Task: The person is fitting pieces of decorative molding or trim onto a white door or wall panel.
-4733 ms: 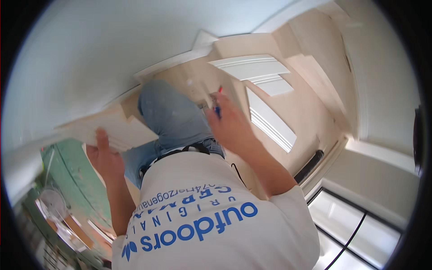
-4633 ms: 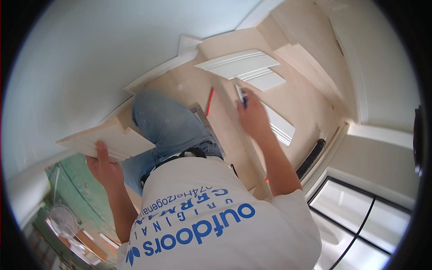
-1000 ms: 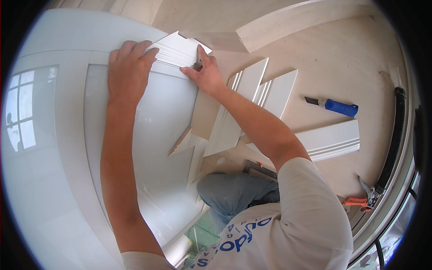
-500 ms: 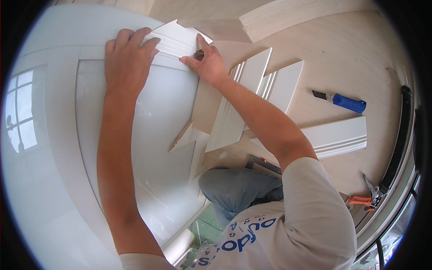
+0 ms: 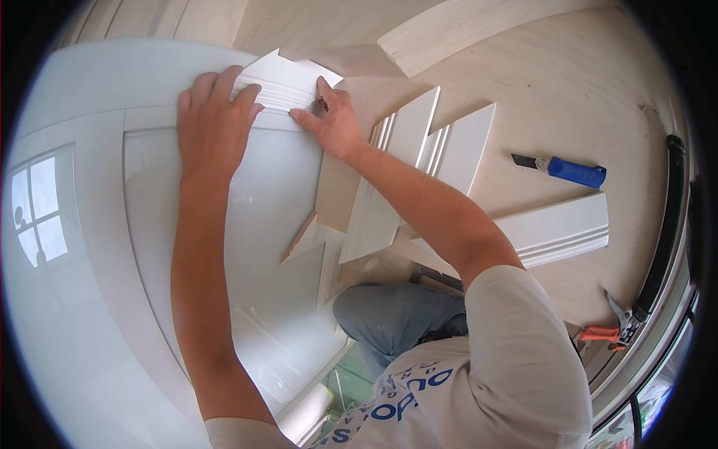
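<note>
White moulding piece (image 5: 283, 84): long axis ran left to right | left hand (image 5: 212, 127) clamped its left end | right hand (image 5: 335, 127), its right

A short white moulding piece (image 5: 284, 78), notched along its upper edge, its ridges sloping down rightward, is held at the upper right of the glossy panel (image 5: 262, 179).

Site: interior under fitting-out (home or otherwise, unclear)
Joinery: angle-cut white grooved boards (image 5: 467, 150), bare pale wooden surface (image 5: 538, 105)
Tools: blue-handled dark-bladed knife (image 5: 565, 169)
</note>
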`<state>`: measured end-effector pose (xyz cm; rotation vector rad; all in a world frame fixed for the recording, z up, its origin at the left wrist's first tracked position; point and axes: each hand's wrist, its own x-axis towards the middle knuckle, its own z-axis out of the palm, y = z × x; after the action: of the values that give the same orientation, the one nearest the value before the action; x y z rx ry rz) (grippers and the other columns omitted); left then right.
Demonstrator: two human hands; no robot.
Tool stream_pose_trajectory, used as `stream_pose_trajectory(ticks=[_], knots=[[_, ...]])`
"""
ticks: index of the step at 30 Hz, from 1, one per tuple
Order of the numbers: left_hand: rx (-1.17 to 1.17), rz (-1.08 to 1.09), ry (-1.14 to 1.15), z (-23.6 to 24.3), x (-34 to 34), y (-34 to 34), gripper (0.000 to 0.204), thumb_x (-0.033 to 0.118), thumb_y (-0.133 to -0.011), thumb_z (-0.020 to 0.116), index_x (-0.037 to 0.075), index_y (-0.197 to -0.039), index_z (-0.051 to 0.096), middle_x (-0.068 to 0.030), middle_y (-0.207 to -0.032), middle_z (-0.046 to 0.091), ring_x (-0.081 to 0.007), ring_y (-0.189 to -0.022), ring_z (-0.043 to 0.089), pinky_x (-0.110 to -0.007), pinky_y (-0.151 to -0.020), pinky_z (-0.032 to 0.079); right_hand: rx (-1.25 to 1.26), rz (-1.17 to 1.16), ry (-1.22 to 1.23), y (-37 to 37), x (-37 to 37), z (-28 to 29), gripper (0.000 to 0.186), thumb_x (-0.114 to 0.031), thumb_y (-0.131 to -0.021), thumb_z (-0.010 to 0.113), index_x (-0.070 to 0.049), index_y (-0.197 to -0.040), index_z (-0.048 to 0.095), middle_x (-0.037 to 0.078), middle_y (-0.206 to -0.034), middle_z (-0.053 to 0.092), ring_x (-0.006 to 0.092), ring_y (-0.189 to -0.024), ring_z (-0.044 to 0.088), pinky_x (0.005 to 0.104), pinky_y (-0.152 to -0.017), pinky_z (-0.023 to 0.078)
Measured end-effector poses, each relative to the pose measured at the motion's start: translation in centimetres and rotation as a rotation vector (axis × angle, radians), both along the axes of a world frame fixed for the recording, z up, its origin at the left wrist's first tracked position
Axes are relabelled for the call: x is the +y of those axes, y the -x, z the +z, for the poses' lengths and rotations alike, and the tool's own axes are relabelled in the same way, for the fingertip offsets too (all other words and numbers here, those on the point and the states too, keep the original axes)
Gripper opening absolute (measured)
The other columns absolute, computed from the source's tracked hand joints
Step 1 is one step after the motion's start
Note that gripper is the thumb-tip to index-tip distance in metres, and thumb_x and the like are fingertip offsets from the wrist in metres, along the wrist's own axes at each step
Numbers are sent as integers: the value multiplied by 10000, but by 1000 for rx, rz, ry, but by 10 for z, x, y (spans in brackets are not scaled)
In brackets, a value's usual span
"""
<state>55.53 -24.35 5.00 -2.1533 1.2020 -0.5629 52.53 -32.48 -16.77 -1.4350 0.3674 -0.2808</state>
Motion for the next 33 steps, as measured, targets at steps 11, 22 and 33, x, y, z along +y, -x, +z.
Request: stream_pose_trajectory(ticks=[11, 22, 33], knots=[[-8, -14, 19, -4, 0, -1, 296, 276, -815, 830, 197, -1098, 795, 31, -1324, 629, -234, -1154, 549, -423, -960, 441, -19, -9, -498, -18, -7, -21, 814, -354, -955, 712, 145, -1505, 378, 264, -1474, 499, 326, -1338, 525, 381, -1120, 428], [-13, -77, 46, -7, 1, -5, 256, 258, -817, 814, 196, -1065, 803, 20, -1337, 634, -240, -1218, 550, -433, -1001, 429, -58, 4, -153, -15, -6, -14, 949, -453, -939, 720, 85, -1581, 275, 292, -1580, 341, 399, -1437, 411, 425, -1184, 375], [-48, -64, -40, -14, 5, 3, 283, 199, -882, 741, 192, -1163, 775, -6, -1433, 607, -246, -1297, 548, -423, -1049, 436, 34, 41, 53, -9, -8, -6, 1127, -642, -878, 727, 1, -1634, 193, 309, -1585, 311, 429, -1452, 392, 447, -1186, 388]])
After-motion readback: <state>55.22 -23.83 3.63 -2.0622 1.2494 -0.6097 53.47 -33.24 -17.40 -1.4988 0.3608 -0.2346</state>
